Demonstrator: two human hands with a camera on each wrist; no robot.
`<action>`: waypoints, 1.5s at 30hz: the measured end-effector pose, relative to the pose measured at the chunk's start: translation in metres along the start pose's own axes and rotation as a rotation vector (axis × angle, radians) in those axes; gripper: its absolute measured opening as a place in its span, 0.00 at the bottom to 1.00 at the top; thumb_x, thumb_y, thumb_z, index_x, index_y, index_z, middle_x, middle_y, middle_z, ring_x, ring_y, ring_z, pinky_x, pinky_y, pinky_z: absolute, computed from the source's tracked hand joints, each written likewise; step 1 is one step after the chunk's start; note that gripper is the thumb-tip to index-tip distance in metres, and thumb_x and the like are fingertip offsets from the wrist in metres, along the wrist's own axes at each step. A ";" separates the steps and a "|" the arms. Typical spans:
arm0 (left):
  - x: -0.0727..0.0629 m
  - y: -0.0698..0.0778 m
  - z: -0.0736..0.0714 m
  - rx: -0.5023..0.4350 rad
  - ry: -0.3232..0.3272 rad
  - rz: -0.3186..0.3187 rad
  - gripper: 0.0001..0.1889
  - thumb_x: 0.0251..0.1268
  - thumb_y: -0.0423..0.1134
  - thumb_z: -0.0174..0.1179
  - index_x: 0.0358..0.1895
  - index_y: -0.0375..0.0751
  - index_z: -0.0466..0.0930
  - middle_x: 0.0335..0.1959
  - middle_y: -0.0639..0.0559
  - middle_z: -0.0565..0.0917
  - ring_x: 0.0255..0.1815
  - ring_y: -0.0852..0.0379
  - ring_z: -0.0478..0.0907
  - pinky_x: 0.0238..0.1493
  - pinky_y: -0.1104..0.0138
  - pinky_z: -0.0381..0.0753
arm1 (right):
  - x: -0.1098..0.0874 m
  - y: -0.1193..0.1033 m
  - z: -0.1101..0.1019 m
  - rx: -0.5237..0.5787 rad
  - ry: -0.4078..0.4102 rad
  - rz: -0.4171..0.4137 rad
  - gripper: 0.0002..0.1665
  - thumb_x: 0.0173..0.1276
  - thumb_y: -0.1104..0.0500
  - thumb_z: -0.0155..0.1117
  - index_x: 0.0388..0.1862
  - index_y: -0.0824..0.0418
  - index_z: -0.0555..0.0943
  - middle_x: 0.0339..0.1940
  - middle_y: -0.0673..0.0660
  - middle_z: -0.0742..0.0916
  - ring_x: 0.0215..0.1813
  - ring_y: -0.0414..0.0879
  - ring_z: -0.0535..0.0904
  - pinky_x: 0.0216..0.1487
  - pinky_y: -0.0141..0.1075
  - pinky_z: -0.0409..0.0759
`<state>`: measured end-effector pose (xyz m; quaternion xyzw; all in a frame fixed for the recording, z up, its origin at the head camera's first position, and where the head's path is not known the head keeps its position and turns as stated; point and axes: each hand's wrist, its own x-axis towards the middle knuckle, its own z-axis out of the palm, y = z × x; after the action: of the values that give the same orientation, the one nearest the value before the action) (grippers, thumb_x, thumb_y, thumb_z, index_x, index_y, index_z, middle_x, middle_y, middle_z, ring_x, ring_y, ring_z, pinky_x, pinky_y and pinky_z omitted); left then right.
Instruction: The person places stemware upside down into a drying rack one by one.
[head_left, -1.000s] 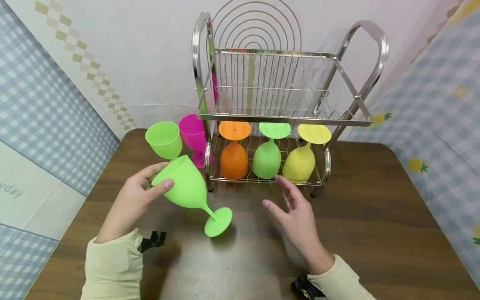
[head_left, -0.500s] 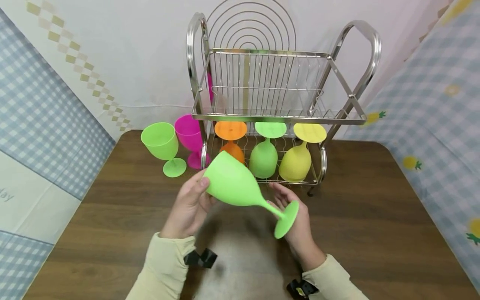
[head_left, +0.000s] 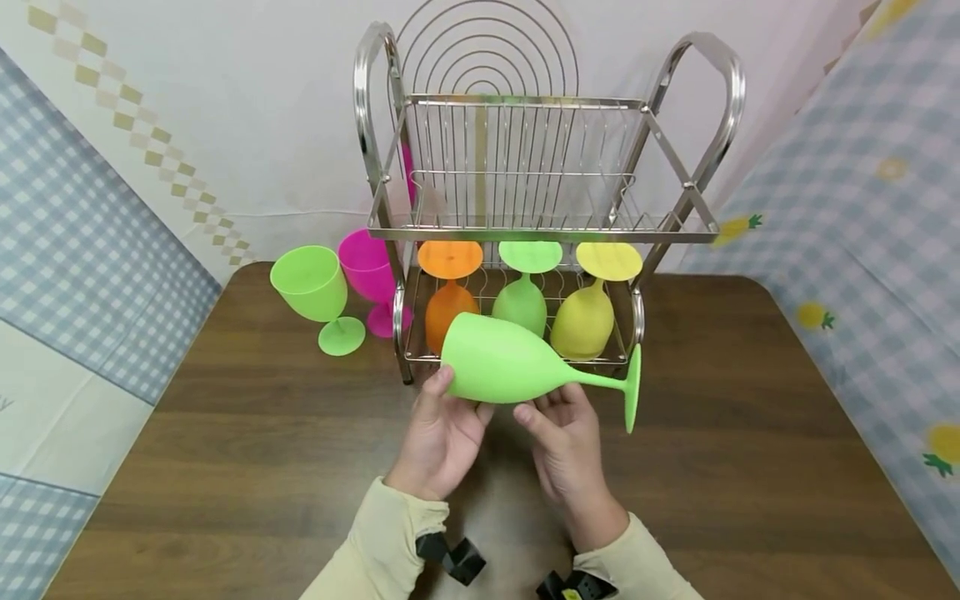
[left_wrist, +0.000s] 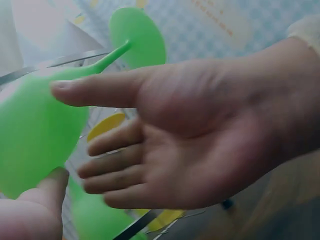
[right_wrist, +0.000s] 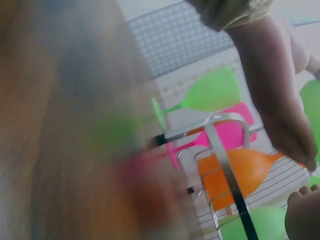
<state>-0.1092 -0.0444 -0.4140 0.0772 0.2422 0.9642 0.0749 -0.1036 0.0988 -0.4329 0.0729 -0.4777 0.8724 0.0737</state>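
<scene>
A green plastic goblet (head_left: pixel 510 362) lies sideways in the air before the rack, mouth to the left and foot to the right. My left hand (head_left: pixel 442 442) holds it near the rim, thumb on the near side and fingers partly hidden beneath the bowl. Just under the stem end of the bowl is my right hand (head_left: pixel 566 442). Its fingers look fairly straight in the left wrist view, with the thumb by the bowl; I cannot tell whether it touches. Upside down on the rack's lower tier stand orange (head_left: pixel 450 308), green (head_left: pixel 522 304) and yellow (head_left: pixel 585 317) goblets.
A two-tier chrome dish rack (head_left: pixel 540 236) stands at the back of the wooden table (head_left: pixel 262 467). Left of it, a green goblet (head_left: pixel 311 283) and a magenta goblet (head_left: pixel 369 267) stand upright. Checked cloth (head_left: pixel 840 217) hangs along both sides.
My left hand has carried the green goblet rightward from beside the upright goblets, tipping it level. My right hand has shifted slightly left and down and now lies under the goblet's stem end.
</scene>
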 end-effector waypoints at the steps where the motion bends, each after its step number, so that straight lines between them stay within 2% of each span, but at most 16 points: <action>1: 0.000 -0.002 0.000 -0.010 0.006 -0.009 0.26 0.72 0.45 0.59 0.69 0.42 0.67 0.59 0.50 0.77 0.56 0.58 0.78 0.64 0.68 0.78 | 0.000 0.000 0.003 0.017 0.012 -0.012 0.33 0.57 0.79 0.67 0.62 0.63 0.76 0.58 0.59 0.83 0.58 0.49 0.79 0.58 0.36 0.82; 9: -0.001 -0.011 0.004 -0.079 0.050 -0.046 0.31 0.73 0.47 0.57 0.73 0.43 0.58 0.61 0.48 0.74 0.57 0.57 0.78 0.69 0.66 0.73 | 0.003 -0.002 0.014 0.061 0.050 -0.086 0.32 0.55 0.80 0.67 0.59 0.63 0.77 0.52 0.58 0.84 0.53 0.48 0.81 0.56 0.37 0.83; 15: -0.002 -0.009 0.004 -0.043 0.005 -0.068 0.30 0.75 0.45 0.52 0.75 0.43 0.56 0.64 0.47 0.72 0.60 0.56 0.76 0.71 0.64 0.70 | 0.004 -0.004 0.011 0.044 0.027 -0.127 0.31 0.57 0.79 0.69 0.59 0.63 0.78 0.51 0.58 0.85 0.51 0.47 0.81 0.54 0.36 0.84; 19: -0.003 -0.006 0.002 0.064 -0.013 -0.069 0.26 0.76 0.42 0.48 0.73 0.40 0.61 0.64 0.49 0.74 0.62 0.56 0.75 0.72 0.64 0.70 | 0.005 -0.010 0.006 -0.032 0.035 -0.180 0.31 0.56 0.80 0.69 0.59 0.64 0.78 0.51 0.59 0.84 0.51 0.47 0.81 0.53 0.36 0.84; 21: -0.004 -0.005 0.000 0.151 0.007 -0.061 0.24 0.76 0.40 0.47 0.71 0.37 0.63 0.65 0.48 0.75 0.65 0.55 0.74 0.72 0.63 0.70 | 0.007 -0.016 0.003 -0.083 0.049 -0.226 0.32 0.54 0.81 0.68 0.59 0.66 0.78 0.50 0.59 0.84 0.50 0.48 0.81 0.51 0.35 0.85; 24: -0.005 -0.002 -0.006 0.304 0.061 -0.047 0.27 0.75 0.36 0.48 0.73 0.30 0.57 0.71 0.39 0.69 0.71 0.49 0.68 0.74 0.61 0.67 | 0.012 -0.026 -0.003 -0.143 0.065 -0.304 0.33 0.53 0.84 0.67 0.59 0.69 0.79 0.48 0.60 0.84 0.48 0.48 0.81 0.49 0.34 0.85; 27: -0.005 0.006 -0.012 0.454 0.129 -0.010 0.32 0.73 0.30 0.50 0.75 0.24 0.49 0.75 0.31 0.61 0.76 0.43 0.62 0.75 0.60 0.64 | 0.016 -0.037 -0.009 -0.186 0.079 -0.342 0.33 0.53 0.84 0.67 0.59 0.70 0.79 0.47 0.59 0.84 0.48 0.48 0.81 0.48 0.33 0.85; 31: -0.001 0.021 -0.021 0.666 0.210 0.097 0.34 0.68 0.25 0.55 0.74 0.26 0.52 0.75 0.34 0.62 0.76 0.42 0.61 0.73 0.64 0.67 | 0.017 -0.049 -0.017 -0.256 0.078 -0.351 0.33 0.54 0.82 0.67 0.61 0.71 0.77 0.50 0.61 0.83 0.52 0.49 0.80 0.50 0.33 0.84; 35: 0.002 0.036 -0.029 0.946 0.275 0.227 0.35 0.64 0.26 0.63 0.73 0.32 0.59 0.72 0.41 0.69 0.73 0.49 0.68 0.69 0.70 0.70 | 0.017 -0.063 -0.024 -0.336 0.057 -0.381 0.34 0.55 0.80 0.67 0.63 0.71 0.75 0.53 0.63 0.82 0.53 0.50 0.80 0.50 0.32 0.84; 39: 0.004 0.046 -0.038 1.216 0.304 0.408 0.30 0.61 0.27 0.68 0.67 0.32 0.70 0.64 0.43 0.78 0.66 0.51 0.76 0.65 0.71 0.75 | 0.018 -0.081 -0.030 -0.403 0.044 -0.454 0.35 0.52 0.80 0.68 0.63 0.73 0.76 0.54 0.63 0.83 0.53 0.50 0.79 0.51 0.31 0.81; 41: 0.007 0.049 -0.045 1.301 0.309 0.517 0.25 0.61 0.27 0.68 0.62 0.31 0.75 0.59 0.42 0.82 0.61 0.49 0.80 0.62 0.68 0.78 | 0.019 -0.090 -0.032 -0.438 0.031 -0.490 0.36 0.51 0.80 0.69 0.63 0.73 0.76 0.56 0.63 0.83 0.53 0.50 0.79 0.53 0.32 0.80; 43: 0.011 0.053 -0.052 1.346 0.323 0.620 0.21 0.60 0.26 0.68 0.58 0.30 0.78 0.54 0.41 0.84 0.57 0.48 0.83 0.59 0.67 0.81 | 0.020 -0.100 -0.032 -0.458 0.014 -0.520 0.37 0.50 0.80 0.69 0.63 0.74 0.76 0.57 0.63 0.83 0.53 0.51 0.78 0.54 0.33 0.80; 45: 0.014 0.057 -0.060 1.372 0.347 0.696 0.18 0.61 0.25 0.67 0.55 0.30 0.80 0.52 0.41 0.85 0.54 0.47 0.84 0.57 0.67 0.82 | 0.022 -0.110 -0.030 -0.473 -0.010 -0.544 0.37 0.49 0.81 0.69 0.63 0.76 0.75 0.55 0.65 0.82 0.51 0.52 0.78 0.52 0.34 0.80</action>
<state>-0.1405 -0.1188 -0.4377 0.0259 0.7533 0.5658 -0.3343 -0.1046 0.1840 -0.3535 0.1827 -0.6297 0.6859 0.3158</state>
